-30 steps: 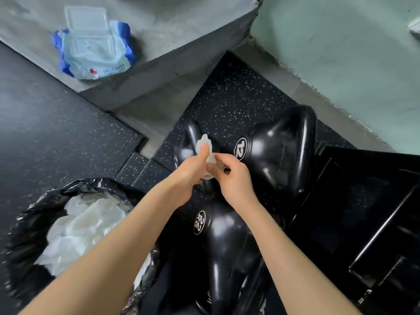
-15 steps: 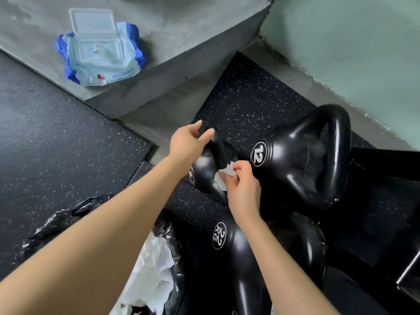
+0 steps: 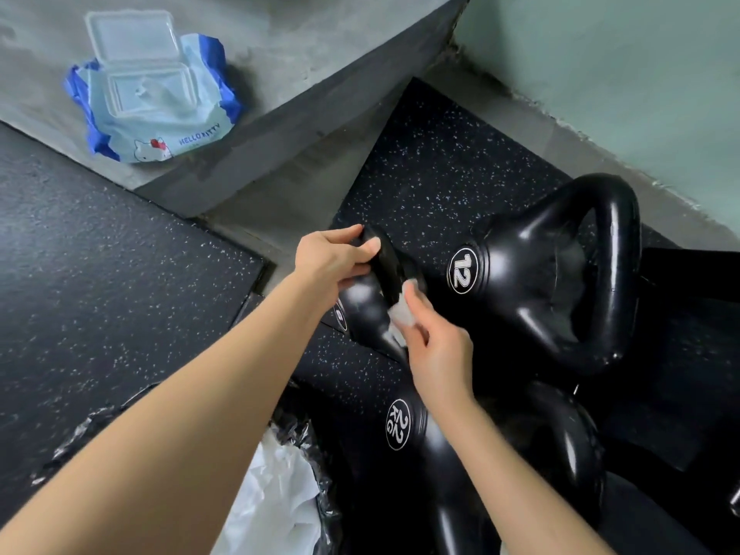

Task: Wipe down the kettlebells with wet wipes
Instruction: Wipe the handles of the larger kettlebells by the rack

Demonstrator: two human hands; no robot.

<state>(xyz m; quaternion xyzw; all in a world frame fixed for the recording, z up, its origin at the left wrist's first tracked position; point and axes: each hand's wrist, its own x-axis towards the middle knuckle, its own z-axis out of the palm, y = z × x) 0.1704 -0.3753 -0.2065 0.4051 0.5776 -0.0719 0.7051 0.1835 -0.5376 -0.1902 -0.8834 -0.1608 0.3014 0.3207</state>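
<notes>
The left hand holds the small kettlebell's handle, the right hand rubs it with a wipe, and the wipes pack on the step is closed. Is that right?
Not quite: the head view shows the wipes pack open, its lid flipped up. The rest is right.

On the small kettlebell [image 3: 362,302], the left hand [image 3: 332,258] covers part of the handle and the wrist hides half the number label, so the weight cannot be read. The wipe [image 3: 401,317] shows only as a crumpled scrap under the right hand [image 3: 436,350]. At 6 o'clock the 22 kg kettlebell [image 3: 400,482] runs off the bottom edge. At 7 o'clock the left forearm hides much of the bin bag [image 3: 304,434]. At 3 o'clock a black shape [image 3: 688,282] is cut off by the edge and cannot be identified.
</notes>
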